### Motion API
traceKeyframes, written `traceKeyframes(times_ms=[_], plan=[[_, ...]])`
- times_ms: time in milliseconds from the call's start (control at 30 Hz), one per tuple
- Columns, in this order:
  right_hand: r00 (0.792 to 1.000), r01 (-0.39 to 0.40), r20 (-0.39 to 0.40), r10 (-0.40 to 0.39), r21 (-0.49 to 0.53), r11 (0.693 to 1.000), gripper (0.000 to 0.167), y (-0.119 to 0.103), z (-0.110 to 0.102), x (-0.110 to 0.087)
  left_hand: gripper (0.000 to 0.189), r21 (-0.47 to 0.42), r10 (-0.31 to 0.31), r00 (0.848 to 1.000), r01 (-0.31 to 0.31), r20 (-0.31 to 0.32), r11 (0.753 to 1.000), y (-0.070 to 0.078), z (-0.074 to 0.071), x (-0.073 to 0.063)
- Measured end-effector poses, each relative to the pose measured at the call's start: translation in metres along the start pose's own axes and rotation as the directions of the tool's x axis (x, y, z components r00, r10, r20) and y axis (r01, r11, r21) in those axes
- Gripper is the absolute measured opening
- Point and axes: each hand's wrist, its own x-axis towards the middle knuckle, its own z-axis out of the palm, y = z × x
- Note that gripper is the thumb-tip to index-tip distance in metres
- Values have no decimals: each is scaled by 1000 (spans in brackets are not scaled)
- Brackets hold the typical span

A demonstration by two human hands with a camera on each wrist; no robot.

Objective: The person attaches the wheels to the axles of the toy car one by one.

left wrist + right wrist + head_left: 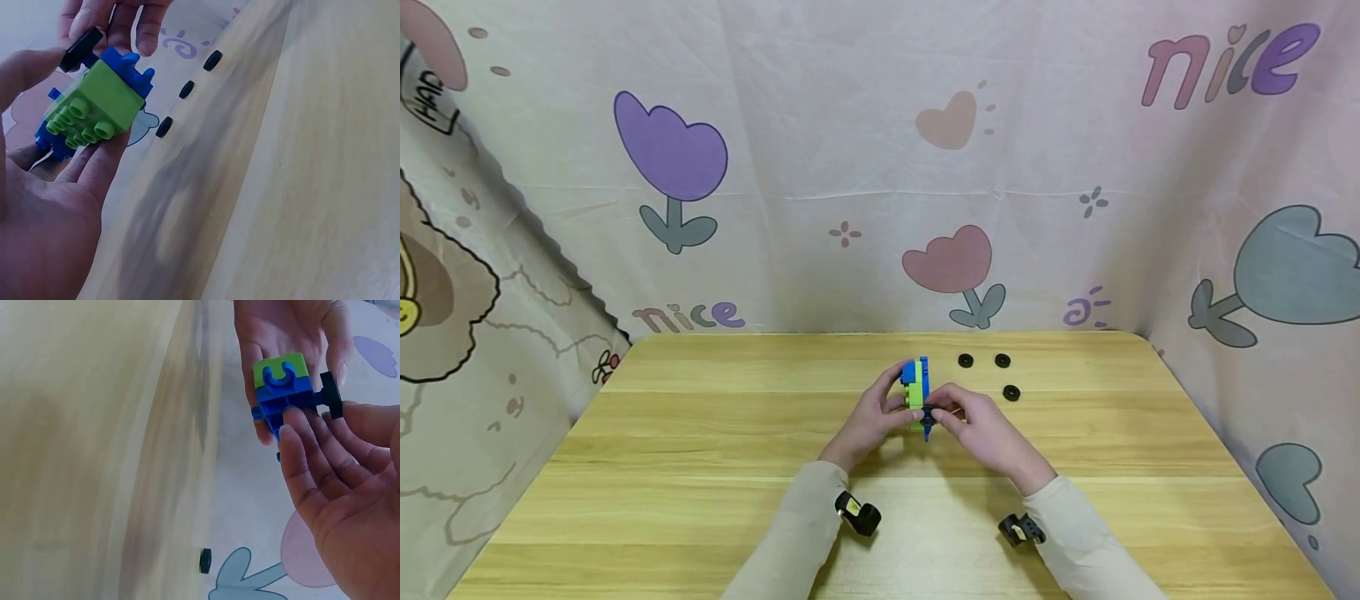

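Note:
A toy vehicle of building blocks [915, 393], lime green on a blue base, is held up over the table on its side. My left hand [872, 418] grips its green block [112, 94], whose round studs face the left wrist camera. One black wheel [332, 395] sits at the end of a blue axle stub on the base. My right hand [976, 422] has its thumb against the wheel's outer face and its fingertips on the underside of the blue base [286, 394]. The left thumb also reaches the wheel's edge in the left wrist view.
Three loose black wheels [1002, 361] lie on the wooden table [737, 417] beyond the right hand, toward the back edge. A printed cloth [850, 167] hangs behind the table and along both sides. Black wrist cameras [859, 514] are strapped at both sleeves.

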Motion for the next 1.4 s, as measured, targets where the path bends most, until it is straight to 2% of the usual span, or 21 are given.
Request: traceKeyframes(times_ms=[167,400,533,933,1133,1267,1400], plan=[[998,-58,-7,59,105,993,14,1,1,0,83,-28,14,1000,-14,3,1000,2,2,-2],[992,-119,-6,125,256,959,18,3,1,0,82,-57,0,1000,0,-8,998,3,5,0],[990,-132,-14,142,292,947,19,3,1,0,81,-62,-10,1000,9,-12,998,3,7,0],[990,-128,-23,143,318,940,22,1,3,0,81,-58,-8,999,6,-34,998,5,11,0],[992,-113,-19,124,308,945,20,4,4,0,68,-12,22,998,-23,-61,1000,3,9,0],[995,-90,-11,95,222,971,15,6,0,1,61,-10,38,995,-39,-89,999,3,9,0],[998,-67,1,67,117,991,16,10,-13,3,61,-16,49,993,-51,-107,999,3,7,-1]])
